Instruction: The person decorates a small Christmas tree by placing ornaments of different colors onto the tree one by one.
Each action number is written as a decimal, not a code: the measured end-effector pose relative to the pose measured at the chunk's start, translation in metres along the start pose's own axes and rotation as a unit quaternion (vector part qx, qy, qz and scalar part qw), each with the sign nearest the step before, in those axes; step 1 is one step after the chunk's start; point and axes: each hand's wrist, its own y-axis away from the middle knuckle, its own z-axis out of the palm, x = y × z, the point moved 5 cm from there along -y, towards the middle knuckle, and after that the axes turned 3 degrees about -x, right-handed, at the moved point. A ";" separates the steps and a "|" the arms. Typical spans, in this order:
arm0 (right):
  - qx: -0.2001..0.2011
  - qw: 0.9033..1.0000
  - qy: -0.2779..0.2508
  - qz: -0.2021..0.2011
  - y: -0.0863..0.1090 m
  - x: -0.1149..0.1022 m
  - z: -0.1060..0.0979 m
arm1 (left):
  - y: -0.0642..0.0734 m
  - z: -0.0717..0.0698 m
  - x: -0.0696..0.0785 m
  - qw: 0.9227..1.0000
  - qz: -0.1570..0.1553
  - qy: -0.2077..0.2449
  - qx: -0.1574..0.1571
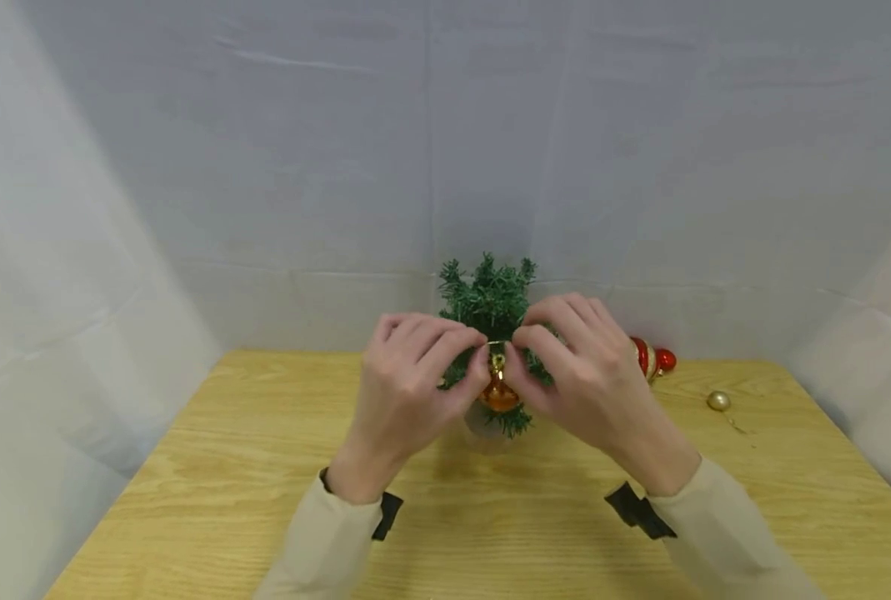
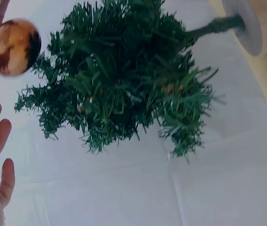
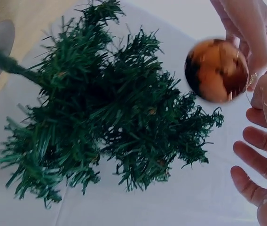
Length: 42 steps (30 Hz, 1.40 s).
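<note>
A shiny gold-orange Christmas ball (image 1: 500,393) hangs between the two hands by a thin loop of string at its top. My left hand (image 1: 419,385) pinches one side of the loop between thumb and forefinger. On the other side, my right hand (image 1: 584,368) pinches the loop the same way. Behind the ball stands a small green artificial Christmas tree (image 1: 488,293) on a round grey base (image 1: 486,429). Both wrist views show the tree apart from the fingers, with the ball (image 3: 216,70) close to its upper branches.
Right of the tree, a red-and-white striped ornament with a red ball end (image 1: 665,360) lies partly behind the right hand. A small gold ball (image 1: 718,401) with a string lies farther right on the wooden table (image 1: 250,467). White cloth (image 1: 325,183) hangs behind.
</note>
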 end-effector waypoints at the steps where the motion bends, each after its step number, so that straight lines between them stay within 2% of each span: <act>1: 0.000 1.000 -0.004 0.003 -0.002 0.001 0.001 | -0.001 0.000 -0.001 1.000 -0.001 -0.003 0.000; 6: -0.015 1.000 -0.014 0.013 -0.007 0.008 0.006 | -0.007 0.001 -0.009 1.000 -0.013 -0.006 -0.005; 13: -0.014 0.999 -0.028 0.032 -0.011 0.016 0.009 | -0.013 0.006 -0.015 0.999 -0.025 0.001 -0.021; 16: -0.023 0.998 -0.036 0.050 -0.013 0.021 0.011 | -0.018 0.007 -0.018 0.999 -0.027 0.000 -0.021; 21: -0.014 0.994 -0.061 0.089 -0.014 0.029 0.017 | -0.023 0.011 -0.023 0.999 -0.032 -0.010 -0.035; 26: -0.016 0.989 -0.078 0.122 -0.013 0.033 0.022 | -0.024 0.015 -0.028 0.997 -0.059 0.000 -0.051; 31: -0.033 0.984 -0.088 0.153 -0.013 0.036 0.027 | -0.023 0.020 -0.032 0.991 -0.108 0.035 -0.077; 35: -0.063 0.978 -0.092 0.178 -0.012 0.037 0.029 | -0.023 0.022 -0.034 0.983 -0.144 0.054 -0.101; 42: -0.132 0.964 -0.115 0.202 -0.011 0.034 0.032 | -0.020 0.024 -0.035 0.971 -0.172 0.072 -0.150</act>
